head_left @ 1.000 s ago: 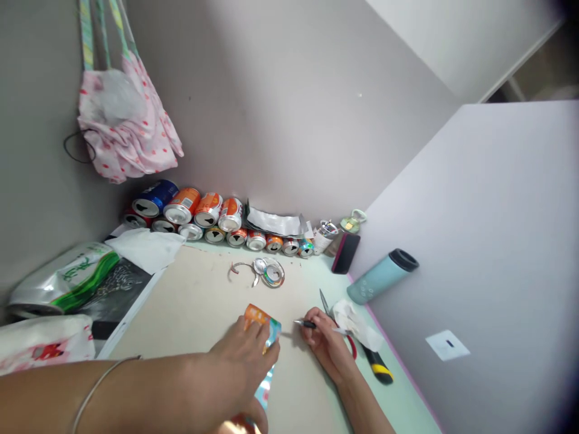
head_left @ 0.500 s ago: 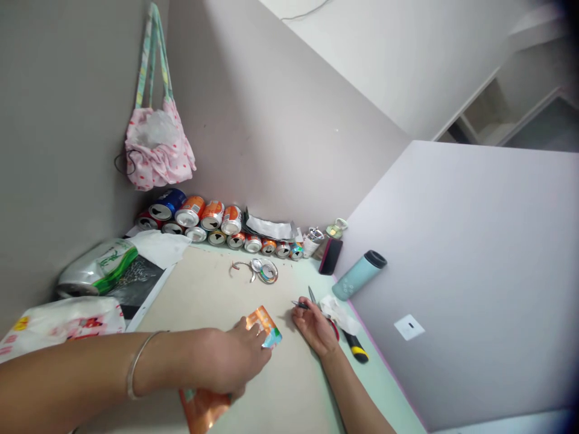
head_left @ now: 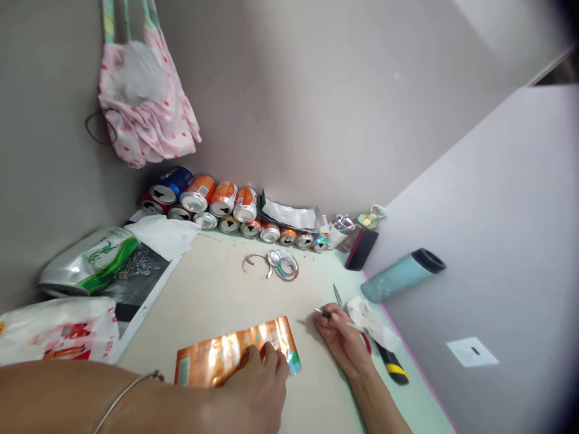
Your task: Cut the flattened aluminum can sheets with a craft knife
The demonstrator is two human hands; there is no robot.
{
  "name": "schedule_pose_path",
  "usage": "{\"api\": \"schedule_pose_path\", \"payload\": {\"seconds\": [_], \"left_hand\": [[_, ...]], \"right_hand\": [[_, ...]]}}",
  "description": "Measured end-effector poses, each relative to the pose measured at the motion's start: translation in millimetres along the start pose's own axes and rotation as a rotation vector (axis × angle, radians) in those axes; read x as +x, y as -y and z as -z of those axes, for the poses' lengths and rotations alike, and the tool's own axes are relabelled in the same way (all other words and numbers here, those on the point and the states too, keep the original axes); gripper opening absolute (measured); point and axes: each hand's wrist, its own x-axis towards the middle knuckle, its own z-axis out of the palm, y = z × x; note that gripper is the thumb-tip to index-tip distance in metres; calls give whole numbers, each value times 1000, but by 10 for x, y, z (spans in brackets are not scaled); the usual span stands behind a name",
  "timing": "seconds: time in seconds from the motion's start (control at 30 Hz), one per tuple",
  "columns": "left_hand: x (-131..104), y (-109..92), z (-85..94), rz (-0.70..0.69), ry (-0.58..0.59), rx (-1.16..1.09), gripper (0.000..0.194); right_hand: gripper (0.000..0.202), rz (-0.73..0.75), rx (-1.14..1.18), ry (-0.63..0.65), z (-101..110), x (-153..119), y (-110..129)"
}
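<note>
Touching right part of shiny orange sheet (head_left: 226, 349) with curled left hand (head_left: 265, 389), on table (head_left: 217, 283) in front of metal scraps (head_left: 286, 267); can't tell whether pinching or just pressing. Pinching pen (head_left: 322, 312) in right hand (head_left: 340, 339), right of sheet, beside scissors (head_left: 337, 295) and crumpled tissue (head_left: 373, 325).
</note>
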Motion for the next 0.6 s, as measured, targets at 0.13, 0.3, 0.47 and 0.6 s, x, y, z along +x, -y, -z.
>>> {"api": "schedule_pose_path", "payload": {"seconds": [0.13, 0.3, 0.47, 0.6], "left_hand": [[-81, 39, 2, -20, -2, 8, 33], [-166, 61, 102, -40, -6, 86, 31], [-176, 27, 135, -43, -15, 154, 29], [-187, 9, 164, -48, -33, 206, 30]], "right_hand": [[34, 15, -116, -55, -58, -98, -60], [27, -32, -317, -1, -256, -383, -102], [33, 140, -623, 114, -379, -503, -74], [32, 121, -650, 109, -345, -478, -54]]}}
